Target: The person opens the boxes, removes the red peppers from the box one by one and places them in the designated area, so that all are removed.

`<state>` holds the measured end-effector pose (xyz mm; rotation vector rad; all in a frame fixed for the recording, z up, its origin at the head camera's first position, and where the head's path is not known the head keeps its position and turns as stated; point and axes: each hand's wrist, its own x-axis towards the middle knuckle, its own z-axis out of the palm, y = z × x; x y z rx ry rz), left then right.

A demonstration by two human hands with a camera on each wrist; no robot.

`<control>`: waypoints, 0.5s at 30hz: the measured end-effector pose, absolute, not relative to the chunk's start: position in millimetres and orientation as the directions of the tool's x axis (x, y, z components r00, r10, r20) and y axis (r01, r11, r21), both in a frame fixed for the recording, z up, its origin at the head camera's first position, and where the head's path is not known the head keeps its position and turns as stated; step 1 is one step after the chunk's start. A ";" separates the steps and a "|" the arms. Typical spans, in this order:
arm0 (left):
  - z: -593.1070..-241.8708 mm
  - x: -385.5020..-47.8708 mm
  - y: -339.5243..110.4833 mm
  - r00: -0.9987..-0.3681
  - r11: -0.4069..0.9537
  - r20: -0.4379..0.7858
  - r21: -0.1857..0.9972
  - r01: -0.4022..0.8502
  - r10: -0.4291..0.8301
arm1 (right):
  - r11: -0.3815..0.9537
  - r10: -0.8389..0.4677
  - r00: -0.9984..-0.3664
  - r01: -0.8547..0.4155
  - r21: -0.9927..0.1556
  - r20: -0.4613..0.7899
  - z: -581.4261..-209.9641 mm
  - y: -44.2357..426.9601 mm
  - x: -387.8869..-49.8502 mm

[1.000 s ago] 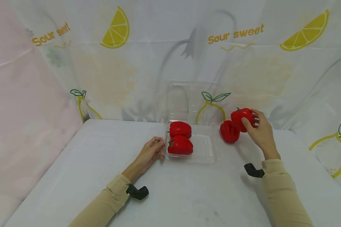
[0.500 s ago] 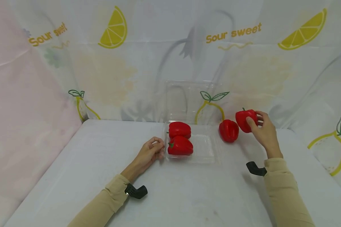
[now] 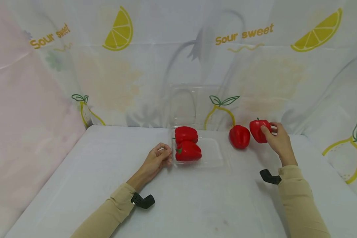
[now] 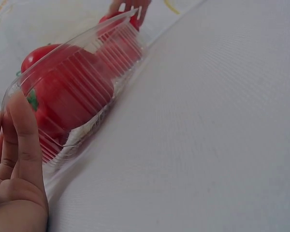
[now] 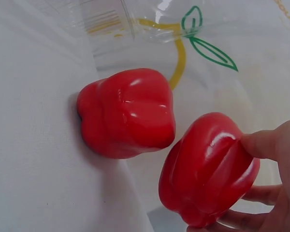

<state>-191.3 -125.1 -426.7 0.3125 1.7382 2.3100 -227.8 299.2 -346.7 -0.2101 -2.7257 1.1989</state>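
A clear plastic container [image 3: 212, 163] stands with its lid raised at the back of the table. Two red bell peppers lie in its left half, a front one [image 3: 188, 151] and a rear one [image 3: 186, 135]. My left hand [image 3: 157, 160] pinches the container's left rim; in the left wrist view, fingers [image 4: 25, 130] meet the clear wall. To the right of the container, a third bell pepper [image 3: 239, 137] rests on the table. Beside it my right hand [image 3: 278, 138] grips a fourth bell pepper [image 3: 258, 131], stem up, between thumb and fingers. Whether that pepper touches the table is unclear.
A white cloth covers the table [image 3: 196, 205]. Directly behind it hangs a curtain [image 3: 154, 72] with lemon prints, close to the raised lid [image 3: 184, 104]. Black devices sit on the left wrist [image 3: 142, 200] and right wrist [image 3: 270, 177].
My right hand has carried its bell pepper rightward, away from the one on the table, then slightly lower. The container and its peppers have shifted a little left. My left hand stays nearly still.
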 end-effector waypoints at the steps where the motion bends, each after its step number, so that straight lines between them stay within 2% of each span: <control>1: -426.4 -191.3 -125.0 -0.951 -0.267 0.029 0.962 -0.057 0.306 | 0.671 0.191 -0.978 0.072 -0.738 0.079 -347.7 300.2 -228.1; 15: -425.4 -191.7 -126.3 -0.956 -0.305 0.009 0.949 -0.085 0.292 | 0.678 0.174 -0.984 0.151 -0.719 -0.043 -353.9 307.6 -230.1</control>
